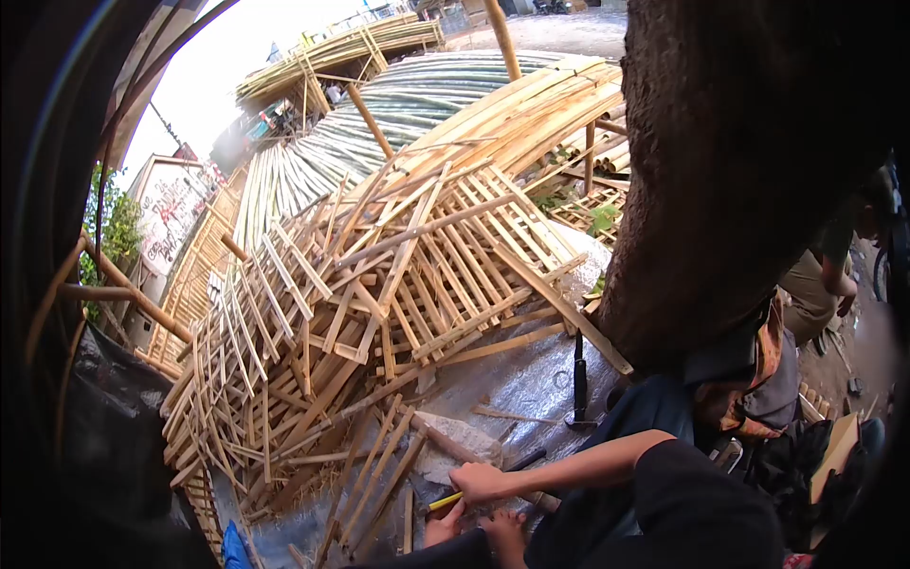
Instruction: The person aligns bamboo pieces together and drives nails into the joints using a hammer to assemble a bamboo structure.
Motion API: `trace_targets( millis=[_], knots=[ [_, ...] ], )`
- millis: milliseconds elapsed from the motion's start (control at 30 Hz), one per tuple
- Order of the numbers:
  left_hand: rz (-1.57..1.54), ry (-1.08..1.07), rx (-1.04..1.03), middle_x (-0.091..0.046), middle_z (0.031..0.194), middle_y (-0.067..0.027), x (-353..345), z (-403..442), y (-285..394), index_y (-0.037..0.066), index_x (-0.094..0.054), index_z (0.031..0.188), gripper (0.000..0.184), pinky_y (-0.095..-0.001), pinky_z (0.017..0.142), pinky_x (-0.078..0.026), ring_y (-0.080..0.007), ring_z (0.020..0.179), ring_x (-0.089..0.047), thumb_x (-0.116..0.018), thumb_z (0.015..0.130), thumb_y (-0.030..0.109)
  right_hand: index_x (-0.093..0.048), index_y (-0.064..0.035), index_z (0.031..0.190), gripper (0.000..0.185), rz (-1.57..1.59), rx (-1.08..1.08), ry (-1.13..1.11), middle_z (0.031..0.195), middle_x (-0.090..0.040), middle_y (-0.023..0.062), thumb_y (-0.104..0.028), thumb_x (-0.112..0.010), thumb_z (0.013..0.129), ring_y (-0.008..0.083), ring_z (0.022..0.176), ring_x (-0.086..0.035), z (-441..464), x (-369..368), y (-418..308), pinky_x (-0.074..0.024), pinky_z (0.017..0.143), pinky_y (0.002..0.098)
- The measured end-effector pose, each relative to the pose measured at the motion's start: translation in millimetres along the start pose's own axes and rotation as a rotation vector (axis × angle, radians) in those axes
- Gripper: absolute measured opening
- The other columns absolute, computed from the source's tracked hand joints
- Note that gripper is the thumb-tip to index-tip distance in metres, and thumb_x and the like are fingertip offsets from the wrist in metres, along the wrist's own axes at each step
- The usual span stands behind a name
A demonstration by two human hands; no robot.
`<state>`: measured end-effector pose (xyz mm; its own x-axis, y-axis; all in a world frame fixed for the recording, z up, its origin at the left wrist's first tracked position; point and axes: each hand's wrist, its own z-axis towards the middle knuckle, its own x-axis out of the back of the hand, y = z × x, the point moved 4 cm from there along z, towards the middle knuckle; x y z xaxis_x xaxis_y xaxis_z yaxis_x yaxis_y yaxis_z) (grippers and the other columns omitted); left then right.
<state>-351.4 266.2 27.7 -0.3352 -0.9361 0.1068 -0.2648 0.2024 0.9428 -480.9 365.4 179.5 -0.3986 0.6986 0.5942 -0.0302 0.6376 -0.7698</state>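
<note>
My right hand (481,482) is closed around what looks like a slim tool (445,501). One end of it is yellow and dark, and a dark part in line with it shows beyond my fist; its exact kind I cannot make out. Just below the yellow end, my left hand (444,525) has its fingers bent close to it; what they hold is hidden. A bare foot (503,533) is beside the hands. Behind them lies a pale stone block (460,446) with a wooden piece across it. Cut bamboo strips (379,465) lie to the left.
A large heap of slatted bamboo frames (408,275) fills the middle. A black-handled tool (580,379) lies on the shiny ground sheet (521,379). A thick tree trunk (701,171) stands right, with another person (820,284) beyond. Bamboo poles (417,90) are stacked behind.
</note>
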Motion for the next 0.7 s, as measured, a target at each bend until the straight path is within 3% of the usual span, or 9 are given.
trace_targets(
  millis=[100, 200, 267, 300, 333, 400, 500, 567, 700],
  knots=[
    [-0.030, 0.021, -0.074, -0.051, 0.102, -0.0071, 16, -1, -14, 0.015, -0.036, 0.130, 0.040, -0.0420, 0.081, -0.055, -0.0215, 0.101, -0.057, -0.052, 0.095, 0.002, -0.065, -0.0090, 0.099, 0.050, -0.028, -0.044, -0.045, 0.097, -0.069, 0.0180, -0.034, -0.087, 0.062, 0.0395, 0.094, -0.067, -4, -1, 1, -0.0535, 0.079, 0.0491],
    [-0.389, -0.063, 0.191, -0.063, 0.105, -0.0114, 74, 11, 74, 0.003, -0.055, 0.120, 0.025, -0.0324, 0.078, -0.055, -0.0183, 0.092, -0.065, -0.060, 0.095, 0.005, -0.062, -0.0063, 0.096, 0.055, 0.003, 0.017, -0.033, 0.088, -0.069, 0.0181, -0.036, -0.090, 0.059, 0.0401, 0.087, -0.067, -7, -15, 9, -0.0535, 0.075, 0.0478],
    [-0.564, -0.032, 0.217, -0.072, 0.107, -0.0144, 93, 4, 109, -0.005, -0.068, 0.113, 0.021, -0.0260, 0.076, -0.055, -0.0161, 0.086, -0.070, -0.065, 0.095, 0.007, -0.062, -0.0037, 0.098, 0.052, 0.099, -0.011, -0.185, 0.087, -0.068, 0.0219, -0.034, -0.088, 0.064, 0.0416, 0.086, -0.067, -21, 9, -17, -0.0531, 0.074, 0.0468],
    [-0.257, -0.038, 0.221, -0.072, 0.101, -0.0130, 110, -13, 146, -0.005, -0.066, 0.111, 0.019, -0.0256, 0.075, -0.055, -0.0150, 0.081, -0.069, -0.064, 0.095, 0.005, -0.062, -0.0019, 0.100, 0.055, 0.060, 0.113, -0.111, 0.086, -0.068, 0.0236, -0.038, -0.087, 0.066, 0.0404, 0.084, -0.068, -33, 24, -28, -0.0532, 0.073, 0.0455],
    [-0.362, 0.006, 0.224, -0.071, 0.098, -0.0127, 121, -19, 153, -0.005, -0.065, 0.109, 0.017, -0.0270, 0.076, -0.056, -0.0157, 0.081, -0.069, -0.064, 0.095, 0.005, -0.064, -0.0009, 0.099, 0.056, -0.001, 0.074, -0.111, 0.085, -0.067, 0.0230, -0.042, -0.087, 0.068, 0.0404, 0.084, -0.067, -32, 31, -36, -0.0525, 0.074, 0.0460],
    [-0.484, 0.064, 0.239, -0.071, 0.094, -0.0124, 143, -35, 144, -0.005, -0.063, 0.108, 0.016, -0.0285, 0.076, -0.057, -0.0164, 0.081, -0.069, -0.064, 0.096, 0.006, -0.064, 0.0030, 0.101, 0.063, -0.015, -0.078, -0.120, 0.081, -0.066, 0.0232, -0.050, -0.083, 0.073, 0.0420, 0.083, -0.066, -30, 42, -41, -0.0520, 0.072, 0.0445],
    [-0.670, 0.179, 0.220, -0.070, 0.091, -0.0124, 175, -48, 121, -0.005, -0.061, 0.105, 0.015, -0.0299, 0.076, -0.058, -0.0178, 0.082, -0.070, -0.064, 0.096, 0.007, -0.063, 0.0001, 0.090, 0.052, -0.187, -0.139, 0.129, 0.075, -0.064, 0.0191, -0.046, -0.081, 0.076, 0.0397, 0.076, -0.065, -32, 49, -39, -0.0500, 0.068, 0.0463],
    [-0.617, 0.353, 0.251, -0.070, 0.090, -0.0118, 195, -57, 91, -0.005, -0.061, 0.104, 0.017, -0.0287, 0.075, -0.057, -0.0168, 0.080, -0.070, -0.066, 0.096, 0.009, -0.061, -0.0022, 0.087, 0.050, -0.338, -0.146, 0.247, 0.077, -0.063, 0.0161, -0.046, -0.081, 0.076, 0.0378, 0.077, -0.064, -38, 49, -32, -0.0494, 0.069, 0.0461],
    [-0.644, 0.338, 0.279, -0.070, 0.087, -0.0088, 212, -65, 39, -0.004, -0.063, 0.103, 0.018, -0.0249, 0.072, -0.055, -0.0130, 0.079, -0.069, -0.065, 0.097, 0.013, -0.062, 0.0001, 0.092, 0.053, -0.476, -0.289, 0.313, 0.095, -0.061, 0.0155, -0.044, -0.083, 0.073, 0.0357, 0.085, -0.064, -51, 45, -35, -0.0507, 0.072, 0.0457]
  ],
)
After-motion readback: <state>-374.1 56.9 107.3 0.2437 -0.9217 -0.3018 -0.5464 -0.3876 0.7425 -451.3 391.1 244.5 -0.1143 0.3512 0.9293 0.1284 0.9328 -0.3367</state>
